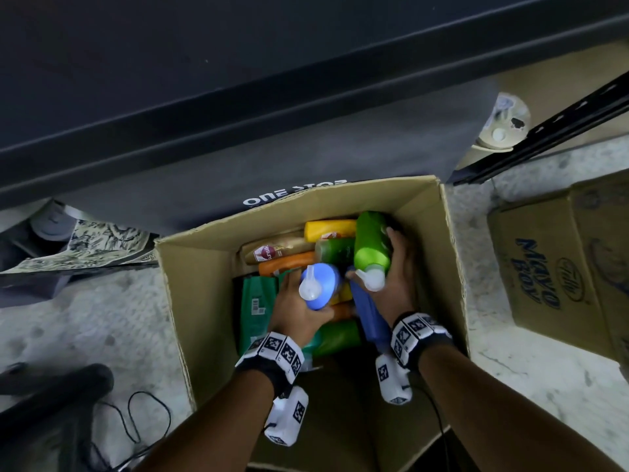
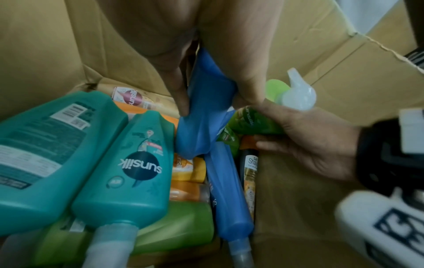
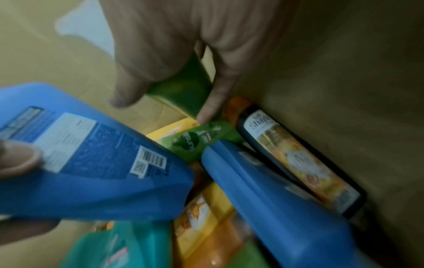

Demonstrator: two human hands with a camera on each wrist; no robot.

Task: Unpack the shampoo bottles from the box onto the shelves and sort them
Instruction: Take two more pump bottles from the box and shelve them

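Note:
An open cardboard box (image 1: pixel 204 294) on the floor holds several shampoo bottles lying flat: teal (image 2: pixel 128 166), yellow (image 1: pixel 328 229), orange (image 1: pixel 286 262), green and a second blue one (image 2: pixel 229 195). Inside the box my left hand (image 1: pixel 296 308) grips a blue bottle (image 1: pixel 321 284) with its pale cap towards me; the left wrist view shows my fingers (image 2: pixel 181 101) curled round its body (image 2: pixel 201 117). My right hand (image 1: pixel 394 277) grips a light green bottle (image 1: pixel 372 247), cap also towards me, near the box's right wall. In the right wrist view my fingers (image 3: pixel 211 101) wrap that green bottle (image 3: pixel 183 90).
Dark shelves (image 1: pixel 238 80) run across the far side, directly behind the box. A second carton printed MAYO BOY (image 1: pixel 551 267) stands at the right. Black cables (image 1: pixel 143 417) and a dark object lie on the speckled floor at the lower left. A black bottle (image 3: pixel 298 161) lies against the box's right wall.

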